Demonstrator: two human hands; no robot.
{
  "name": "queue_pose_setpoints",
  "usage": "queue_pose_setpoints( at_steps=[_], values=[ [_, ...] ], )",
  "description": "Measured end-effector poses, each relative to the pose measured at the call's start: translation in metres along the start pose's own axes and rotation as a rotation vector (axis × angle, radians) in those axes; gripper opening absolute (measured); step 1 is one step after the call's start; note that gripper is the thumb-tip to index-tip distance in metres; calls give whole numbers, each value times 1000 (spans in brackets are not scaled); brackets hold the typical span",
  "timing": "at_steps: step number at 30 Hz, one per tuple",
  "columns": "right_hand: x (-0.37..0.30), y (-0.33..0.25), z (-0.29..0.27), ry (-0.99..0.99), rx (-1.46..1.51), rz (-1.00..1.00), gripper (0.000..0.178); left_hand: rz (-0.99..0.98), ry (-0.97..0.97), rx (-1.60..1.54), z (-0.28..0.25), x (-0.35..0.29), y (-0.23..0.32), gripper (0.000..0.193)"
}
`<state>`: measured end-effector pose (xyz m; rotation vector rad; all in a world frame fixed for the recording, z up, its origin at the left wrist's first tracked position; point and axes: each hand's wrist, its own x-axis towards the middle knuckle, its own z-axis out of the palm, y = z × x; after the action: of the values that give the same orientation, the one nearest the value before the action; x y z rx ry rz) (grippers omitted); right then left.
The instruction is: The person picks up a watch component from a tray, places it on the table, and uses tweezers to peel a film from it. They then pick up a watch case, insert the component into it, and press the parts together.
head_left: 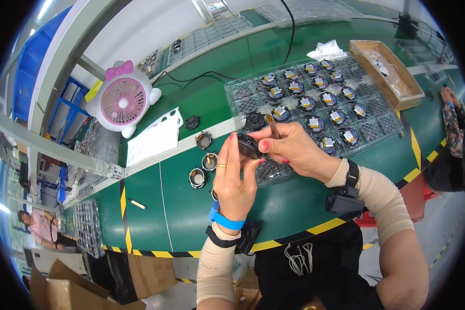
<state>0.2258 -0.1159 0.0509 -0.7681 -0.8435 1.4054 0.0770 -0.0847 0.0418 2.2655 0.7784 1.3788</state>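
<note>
Above the green table (155,206), my left hand (233,178) and my right hand (289,150) meet on a small round black part (249,146). The left hand's fingers grip it from the left. Pinching its right edge, the right hand also carries a thin brown stick (272,126) that points up. Just behind the hands lies a clear plastic tray (382,121) with several round black parts bearing labels. Three ring-shaped parts (197,177) rest on the table to the left of my hands.
A pink and white fan (123,99) stands at the back left beside a white sheet (152,139). A cardboard box (385,70) sits at the back right. Another person's hand (447,95) shows at the right edge. More clear trays (90,227) hang over the left table edge.
</note>
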Motion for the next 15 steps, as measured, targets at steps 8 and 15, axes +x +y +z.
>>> queue_pose_setpoints(
  at_steps=[8,15],
  values=[
    [-2,-2,2,11,-77,-18,27,58,33,121,4,-3,-6,53],
    [-4,-5,6,17,-162,-54,26,67,51,84,2,-3,-4,52]
  ],
)
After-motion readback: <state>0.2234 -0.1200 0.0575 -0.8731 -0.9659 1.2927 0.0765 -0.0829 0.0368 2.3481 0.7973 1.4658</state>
